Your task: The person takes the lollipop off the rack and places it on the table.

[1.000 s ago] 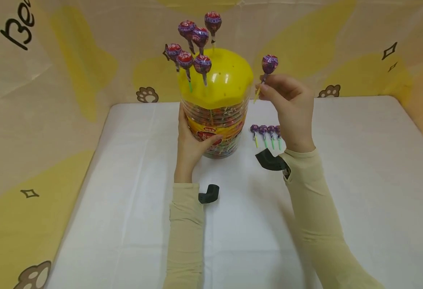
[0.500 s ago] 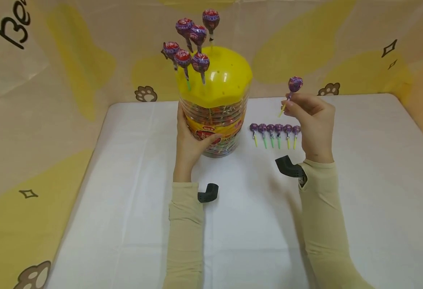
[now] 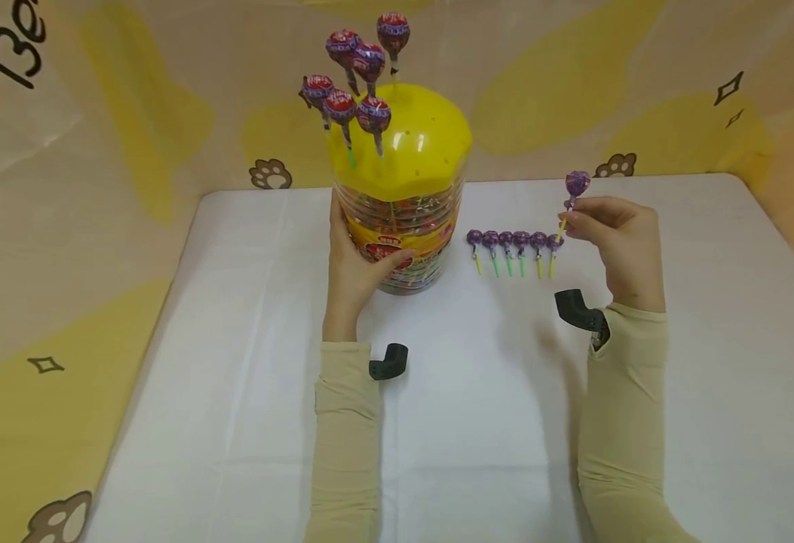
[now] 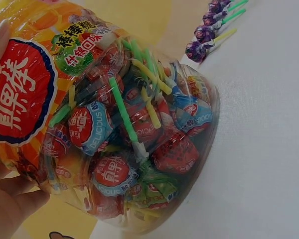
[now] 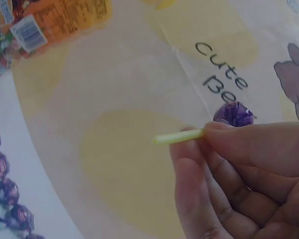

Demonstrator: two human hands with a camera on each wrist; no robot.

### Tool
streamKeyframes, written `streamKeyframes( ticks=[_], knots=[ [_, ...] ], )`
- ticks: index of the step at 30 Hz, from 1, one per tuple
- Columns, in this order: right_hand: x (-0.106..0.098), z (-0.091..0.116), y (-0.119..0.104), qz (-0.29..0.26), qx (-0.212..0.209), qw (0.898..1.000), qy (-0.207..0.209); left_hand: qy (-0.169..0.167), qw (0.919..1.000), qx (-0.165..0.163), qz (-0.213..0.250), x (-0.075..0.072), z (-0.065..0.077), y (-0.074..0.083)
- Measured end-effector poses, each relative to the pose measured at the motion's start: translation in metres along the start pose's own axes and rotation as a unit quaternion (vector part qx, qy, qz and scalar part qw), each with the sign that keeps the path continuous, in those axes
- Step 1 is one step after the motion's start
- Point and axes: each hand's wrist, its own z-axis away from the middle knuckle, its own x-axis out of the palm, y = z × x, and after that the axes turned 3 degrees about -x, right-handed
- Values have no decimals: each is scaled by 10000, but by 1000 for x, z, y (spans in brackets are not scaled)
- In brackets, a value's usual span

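White table [image 3: 464, 422], hands [image 3: 351, 283] [image 3: 627, 245] round jar [image 3: 403, 187] and lollipop [image 3: 576, 184]

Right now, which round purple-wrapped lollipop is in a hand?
The yellow-stemmed lollipop pinched by the right hand; the row of six lies on the white table; others stand in the domed yellow plastic lid.

A white-covered table [image 3: 464, 430] is standing before a beige fabric backdrop [image 3: 247, 60], which is running along both sides. The fabric is showing yellow patches [image 3: 559, 98], brown paw prints [image 3: 271, 174], dark sparkle outlines [image 3: 728, 88] and, in the right wrist view, black "Cute Be" lettering [image 5: 222, 72].
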Motion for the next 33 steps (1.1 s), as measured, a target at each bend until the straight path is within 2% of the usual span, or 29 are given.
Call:
streamKeyframes(
  ticks=[5, 9, 13, 22, 28, 33],
  knots=[
    [-14, -2, 7, -53, 261, 9996, 27, -21, 10000, -23, 68, 0, 0, 0],
    [-23, -4, 15, 178, 572, 9982, 43, -26, 9999, -49, 94, 0, 0, 0],
    [-33, -5, 23, 391, 905, 9951, -12, -14, 9999, -50, 96, 0, 0, 0],
    [-51, -7, 50, 479, 1494, 9875, -159, 18, 10000, 21, -5, 0, 0, -1],
    [-59, -8, 70, 60, 1985, 9799, -206, 24, 10000, 7, -55, 0, 1, 0],
    [-61, -8, 80, -155, 2080, 9777, -241, 1, 10000, -42, 3, 1, 1, 1]
  ],
)
